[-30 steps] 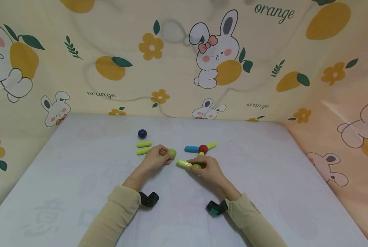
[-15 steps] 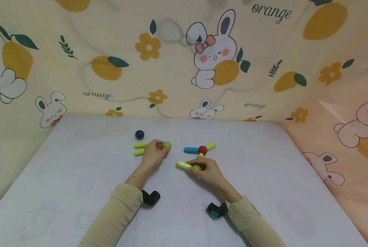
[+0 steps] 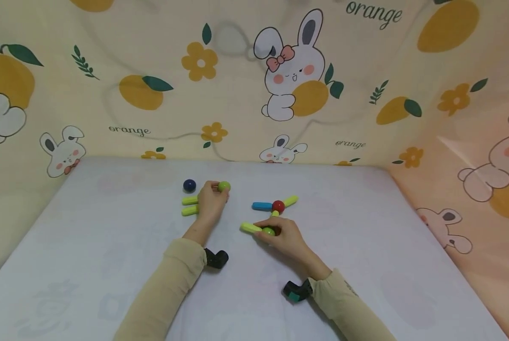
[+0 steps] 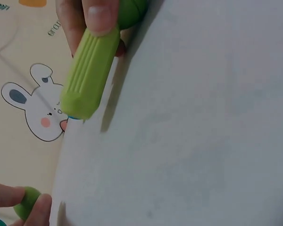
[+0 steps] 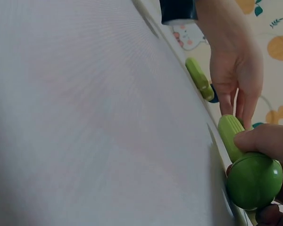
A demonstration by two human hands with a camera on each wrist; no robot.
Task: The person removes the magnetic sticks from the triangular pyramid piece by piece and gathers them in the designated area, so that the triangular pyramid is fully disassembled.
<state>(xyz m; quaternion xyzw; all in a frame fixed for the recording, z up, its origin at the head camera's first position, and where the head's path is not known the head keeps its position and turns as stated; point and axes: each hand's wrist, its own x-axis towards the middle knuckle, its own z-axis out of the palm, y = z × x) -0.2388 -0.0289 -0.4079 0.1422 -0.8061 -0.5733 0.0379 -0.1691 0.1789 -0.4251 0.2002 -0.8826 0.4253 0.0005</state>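
Observation:
My left hand (image 3: pixel 211 202) pinches a green ball (image 3: pixel 224 186) between thumb and fingers, right of a dark blue ball (image 3: pixel 189 185). Two yellow-green sticks (image 3: pixel 189 210) lie by that hand, their right ends hidden behind it. My right hand (image 3: pixel 287 238) grips a yellow-green stick (image 3: pixel 250 228) at a second green ball (image 3: pixel 268 231); the right wrist view shows this green ball (image 5: pixel 254 181) at the stick's end. Just beyond are a red ball (image 3: pixel 278 206), a blue stick (image 3: pixel 262 206) and another yellow-green stick (image 3: pixel 291 201), joined together. A short stick shows between the red ball and my right hand.
The pieces are on a white-covered table (image 3: pixel 122 265). A cream cloth (image 3: pixel 237 94) printed with rabbits and oranges rises behind it and at both sides. Black devices sit at the left wrist (image 3: pixel 217 258) and the right wrist (image 3: pixel 297 290).
My left hand has moved away towards the back of the table and a little left, carrying the green ball. My right hand has kept its grip and stayed nearly in place.

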